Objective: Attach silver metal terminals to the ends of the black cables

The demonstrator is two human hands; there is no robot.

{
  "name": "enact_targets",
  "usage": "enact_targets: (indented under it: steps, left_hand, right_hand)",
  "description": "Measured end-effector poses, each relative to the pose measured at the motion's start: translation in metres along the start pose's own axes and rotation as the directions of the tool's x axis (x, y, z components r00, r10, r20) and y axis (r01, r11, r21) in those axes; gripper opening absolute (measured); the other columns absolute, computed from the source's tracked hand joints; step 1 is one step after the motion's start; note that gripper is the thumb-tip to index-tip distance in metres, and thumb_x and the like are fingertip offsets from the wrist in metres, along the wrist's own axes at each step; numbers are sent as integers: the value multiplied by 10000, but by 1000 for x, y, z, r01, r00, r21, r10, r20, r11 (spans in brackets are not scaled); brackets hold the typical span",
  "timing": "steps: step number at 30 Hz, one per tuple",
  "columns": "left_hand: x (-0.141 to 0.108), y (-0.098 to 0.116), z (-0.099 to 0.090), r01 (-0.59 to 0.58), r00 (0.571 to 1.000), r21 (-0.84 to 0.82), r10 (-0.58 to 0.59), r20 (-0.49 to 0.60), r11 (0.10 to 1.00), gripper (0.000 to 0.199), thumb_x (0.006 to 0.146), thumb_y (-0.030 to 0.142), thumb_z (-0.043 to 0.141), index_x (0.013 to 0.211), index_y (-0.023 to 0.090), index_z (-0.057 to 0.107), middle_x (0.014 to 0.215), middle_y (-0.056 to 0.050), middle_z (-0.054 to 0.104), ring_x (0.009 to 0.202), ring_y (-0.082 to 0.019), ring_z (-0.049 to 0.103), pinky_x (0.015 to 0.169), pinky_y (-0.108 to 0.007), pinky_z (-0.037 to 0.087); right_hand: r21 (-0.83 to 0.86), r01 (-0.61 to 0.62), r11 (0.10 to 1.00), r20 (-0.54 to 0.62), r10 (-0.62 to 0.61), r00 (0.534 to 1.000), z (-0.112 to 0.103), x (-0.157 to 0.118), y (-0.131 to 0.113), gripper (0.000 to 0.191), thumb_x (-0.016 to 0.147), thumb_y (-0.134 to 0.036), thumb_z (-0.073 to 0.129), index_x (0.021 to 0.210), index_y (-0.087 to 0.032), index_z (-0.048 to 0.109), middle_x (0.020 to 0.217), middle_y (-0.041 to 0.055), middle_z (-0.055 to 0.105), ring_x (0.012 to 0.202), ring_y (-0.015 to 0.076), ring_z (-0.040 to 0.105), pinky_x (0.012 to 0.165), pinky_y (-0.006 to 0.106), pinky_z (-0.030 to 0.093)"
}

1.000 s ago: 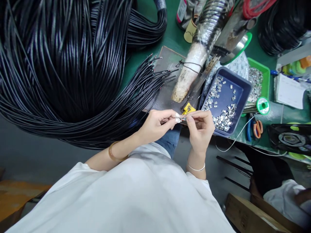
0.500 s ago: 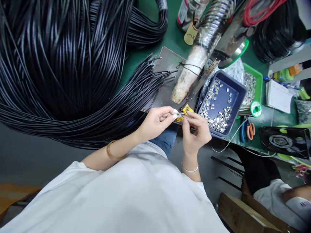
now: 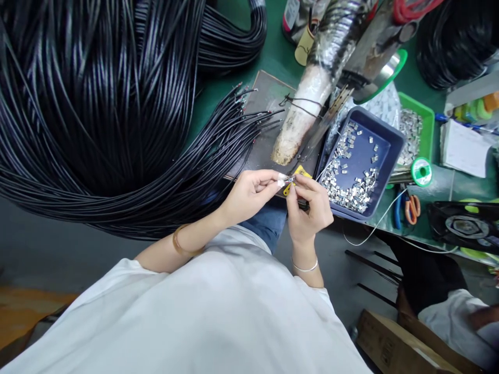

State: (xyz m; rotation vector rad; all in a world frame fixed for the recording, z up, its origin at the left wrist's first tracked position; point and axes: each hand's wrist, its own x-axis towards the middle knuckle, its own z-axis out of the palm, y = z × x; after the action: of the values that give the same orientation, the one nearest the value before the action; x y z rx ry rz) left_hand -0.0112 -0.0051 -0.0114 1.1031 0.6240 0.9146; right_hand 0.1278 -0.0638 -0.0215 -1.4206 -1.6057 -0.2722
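In front of my waist both hands meet in a close pinch. My left hand (image 3: 253,193) is closed, with white wrapping at its fingertips, and pinches a small silvery metal connector (image 3: 289,180). From the other side, my right hand (image 3: 312,205) holds the same piece between thumb and fingers; its fingertips partly cover it. Just behind the fingers lies a yellow piece (image 3: 301,171), partly hidden. Right of my right hand stands a blue tray (image 3: 384,132) with many loose metal connectors (image 3: 353,195).
Thick bundles of black cable (image 3: 97,104) cover the left side, their stripped ends (image 3: 268,114) over a dark board (image 3: 268,85). A wrapped duct (image 3: 298,122) slants above the board. A green tray (image 3: 428,124), solder spool (image 3: 421,171), pliers (image 3: 411,209) and fan (image 3: 463,226) stand right. Another person (image 3: 448,311) sits lower right.
My right hand has shifted slightly left, its fingers closer to my left fingertips. The left hand stays almost in place. The view has moved a little, so the trays appear farther right.
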Motion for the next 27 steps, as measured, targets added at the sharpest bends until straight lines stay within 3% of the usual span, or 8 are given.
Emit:
enact_targets:
  steps: [6, 12, 18, 22, 24, 27]
  left_hand:
    - [1, 1, 2, -18, 999, -15, 17, -29, 1000, 278, 806, 407, 739, 862, 136, 723, 594, 33, 584, 517, -60, 538, 539, -177, 467]
    - [-2, 1, -1, -13, 1000, 4, 13, -28, 1000, 269, 837, 370, 710, 926, 117, 722, 754, -26, 695, 605, -70, 610, 564, -161, 486]
    - [-1, -3, -3, -7, 1000, -22, 7, 23, 1000, 230, 853, 353, 696, 893, 128, 724, 671, 0, 642, 605, -78, 605, 611, -179, 513]
    - [0, -2, -2, -7, 1000, -23, 8, 21, 1000, 220, 842, 349, 696, 867, 132, 721, 601, 31, 566, 535, -59, 527, 562, -174, 473]
    - [-1, 0, -2, -2, 1000, -4, 2, 4, 1000, 190, 827, 308, 696, 871, 125, 721, 601, 33, 556, 507, -47, 482, 510, -162, 423]
    - [-5, 2, -1, 33, 999, 70, -31, -35, 997, 175, 809, 223, 665, 920, 103, 725, 581, 37, 534, 484, -43, 442, 460, -156, 359]
  right_hand:
    - [16, -6, 1000, -9, 6, 1000, 1, 4, -1, 156, 835, -114, 695, 920, -229, 632, 1055, 30, 750, 949, 157, 735, 829, 321, 630]
    - [46, -3, 999, -17, 3, 1000, 0, 4, -6, 153, 820, -112, 698, 893, -222, 620, 1072, 28, 748, 959, 164, 740, 791, 309, 649]
    - [93, -19, 996, 12, 18, 1000, -2, 2, -4, 176, 816, -89, 680, 903, -218, 598, 1067, 30, 752, 937, 156, 742, 799, 306, 647]
    - [78, -44, 996, 37, 41, 998, -2, 3, -3, 145, 837, -115, 673, 893, -224, 596, 1035, 20, 756, 935, 157, 741, 841, 320, 622]
    - [100, -96, 990, 17, 94, 995, -5, 2, -3, 126, 870, -135, 643, 937, -231, 599, 1028, 17, 753, 921, 154, 744, 790, 298, 616]
    - [83, -175, 981, -42, 179, 983, -13, -1, -3, 127, 918, -175, 593, 1024, -244, 595, 876, -21, 734, 673, 101, 707, 589, 219, 543]
